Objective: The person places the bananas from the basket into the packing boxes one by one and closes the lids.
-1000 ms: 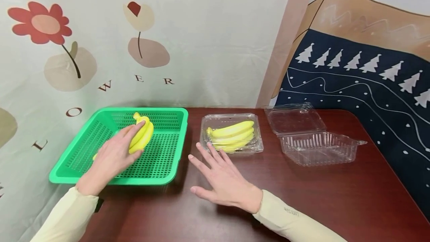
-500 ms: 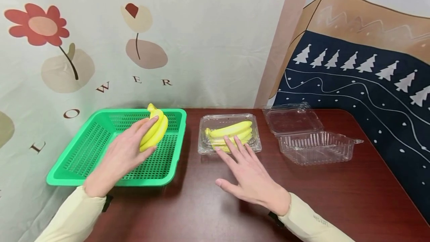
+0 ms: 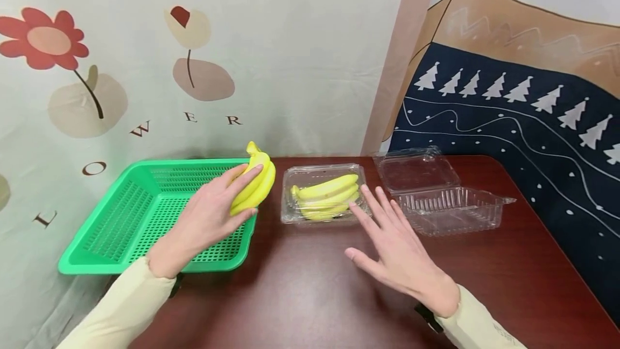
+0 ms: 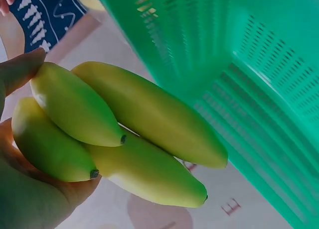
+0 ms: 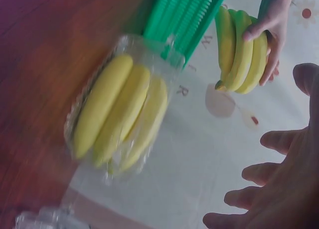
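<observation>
My left hand grips a bunch of yellow bananas, thumb on the near side, over the right rim of a green plastic basket. In the left wrist view several banana tips of that bunch point away from the palm, beside the basket's wall. My right hand hovers with fingers spread and nothing in it, its fingertips near a closed clear clamshell box and an open one. Inside the closed box lies another bunch of bananas, seen also through the lid in the right wrist view.
An open clear clamshell box stands on the right of the dark red table, its lid tipped back toward the wall. A printed cloth backdrop rises directly behind the table.
My left hand has lifted the banana bunch from inside the basket and carried it right to the basket's rim. My right hand has moved right, past the front of the closed box.
</observation>
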The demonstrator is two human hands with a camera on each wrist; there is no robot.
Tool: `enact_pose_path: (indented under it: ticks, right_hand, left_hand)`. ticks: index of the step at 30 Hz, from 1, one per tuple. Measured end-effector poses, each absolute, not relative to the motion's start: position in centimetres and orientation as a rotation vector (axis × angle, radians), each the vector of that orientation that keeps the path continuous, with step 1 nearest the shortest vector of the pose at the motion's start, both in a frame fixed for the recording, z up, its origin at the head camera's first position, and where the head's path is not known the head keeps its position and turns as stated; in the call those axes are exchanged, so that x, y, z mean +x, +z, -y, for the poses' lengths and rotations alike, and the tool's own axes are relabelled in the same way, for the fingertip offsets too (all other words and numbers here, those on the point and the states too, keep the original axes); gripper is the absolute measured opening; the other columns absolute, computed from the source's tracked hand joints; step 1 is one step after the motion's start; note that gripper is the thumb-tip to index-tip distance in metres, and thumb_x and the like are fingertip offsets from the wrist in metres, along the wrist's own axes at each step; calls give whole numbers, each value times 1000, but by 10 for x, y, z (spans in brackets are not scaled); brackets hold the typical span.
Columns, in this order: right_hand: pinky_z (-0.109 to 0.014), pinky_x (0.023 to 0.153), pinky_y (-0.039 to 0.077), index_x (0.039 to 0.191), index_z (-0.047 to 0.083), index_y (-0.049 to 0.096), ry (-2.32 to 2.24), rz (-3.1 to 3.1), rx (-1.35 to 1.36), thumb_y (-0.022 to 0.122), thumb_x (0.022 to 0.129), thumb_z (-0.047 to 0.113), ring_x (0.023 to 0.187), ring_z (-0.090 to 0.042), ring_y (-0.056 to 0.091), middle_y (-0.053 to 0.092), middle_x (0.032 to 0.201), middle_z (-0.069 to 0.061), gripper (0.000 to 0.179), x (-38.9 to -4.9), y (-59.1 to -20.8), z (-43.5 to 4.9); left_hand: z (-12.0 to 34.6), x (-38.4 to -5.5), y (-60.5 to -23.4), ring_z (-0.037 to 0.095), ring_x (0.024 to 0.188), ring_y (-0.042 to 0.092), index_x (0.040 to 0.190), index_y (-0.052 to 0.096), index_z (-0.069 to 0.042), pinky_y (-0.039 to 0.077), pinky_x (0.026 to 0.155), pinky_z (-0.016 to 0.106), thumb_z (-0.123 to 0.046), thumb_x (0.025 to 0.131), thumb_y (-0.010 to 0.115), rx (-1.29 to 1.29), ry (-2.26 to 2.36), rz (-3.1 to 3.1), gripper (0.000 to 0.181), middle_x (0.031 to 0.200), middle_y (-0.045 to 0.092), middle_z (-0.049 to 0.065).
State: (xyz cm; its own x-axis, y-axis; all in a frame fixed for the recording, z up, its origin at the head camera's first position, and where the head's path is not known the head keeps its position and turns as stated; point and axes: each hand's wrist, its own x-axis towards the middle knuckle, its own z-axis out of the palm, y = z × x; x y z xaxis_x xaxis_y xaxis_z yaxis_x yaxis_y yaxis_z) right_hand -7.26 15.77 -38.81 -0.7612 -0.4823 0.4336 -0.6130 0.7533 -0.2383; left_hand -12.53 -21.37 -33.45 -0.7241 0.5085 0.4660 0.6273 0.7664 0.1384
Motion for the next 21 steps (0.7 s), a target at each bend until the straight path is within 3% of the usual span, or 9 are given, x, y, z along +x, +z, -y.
enact_pose_path:
  ticks: [9,21]
  right_hand:
    - [-60,123,17,161,16,39,525,2616,705,62,97,57,158,-35,11,17,172,-11,80,-64,-379,-195]
    - [-61,124,12,161,14,38,529,2604,512,70,94,46,158,-39,10,17,172,-14,81,-65,-370,-247]
  left_hand:
    - [178,-135,-332,37,114,62,155,48,-24,51,93,56,-21,81,90,-999,-491,2529,85,148,54,14]
    - [135,-147,-328,33,108,63,157,46,-23,52,84,48,-30,84,88,-1180,-542,2512,85,147,54,14]
